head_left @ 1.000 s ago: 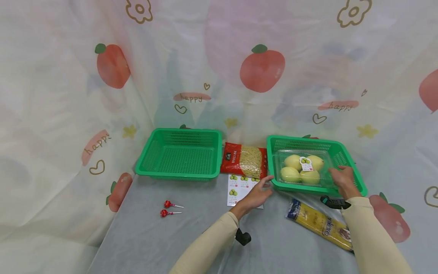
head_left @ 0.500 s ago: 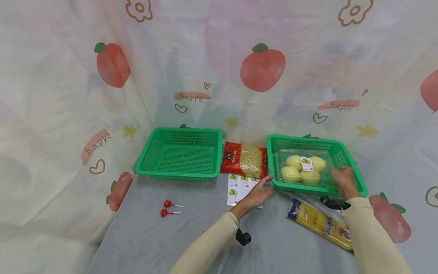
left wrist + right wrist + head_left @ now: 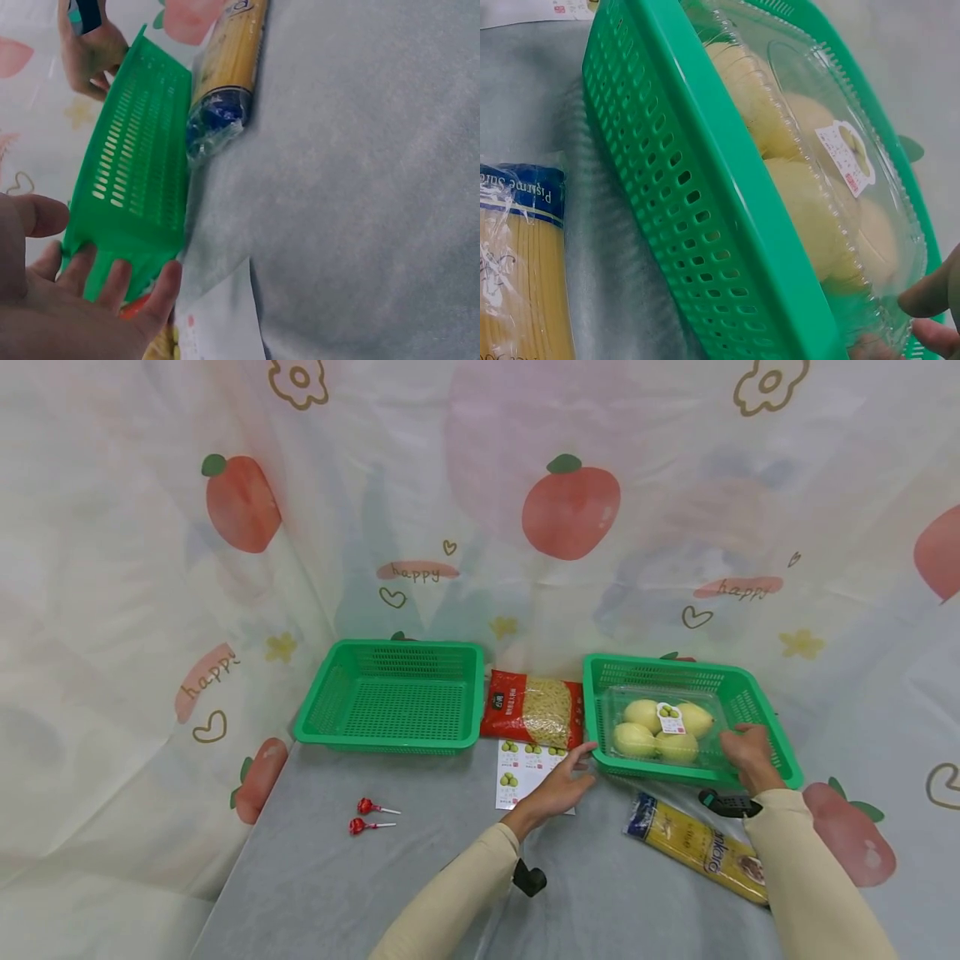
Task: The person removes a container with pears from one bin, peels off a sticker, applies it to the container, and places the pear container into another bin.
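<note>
A clear plastic box (image 3: 663,747) of pale yellow fruit, with a small printed label on its lid, lies inside the right green basket (image 3: 645,768). My right hand (image 3: 750,756) reaches over the basket's front rim and pinches the right end of this box, with thumb and fingers (image 3: 926,294) at its edge in the right wrist view. My left hand (image 3: 558,787) is at the basket's front left corner. Its spread fingers (image 3: 114,283) touch the green end wall from outside, and the thumb (image 3: 46,216) stands apart near the rim.
A second green basket (image 3: 390,745) stands at the back left. Between the baskets lies a red bag of noodles (image 3: 536,708), above a sheet of fruit labels (image 3: 517,789). A spaghetti pack (image 3: 701,847) lies before the right basket. Two red lollipops (image 3: 365,806) are at left.
The fruit inside the box has shifted slightly. Both hands keep their places at the box and basket corner; the whole view has moved a little.
</note>
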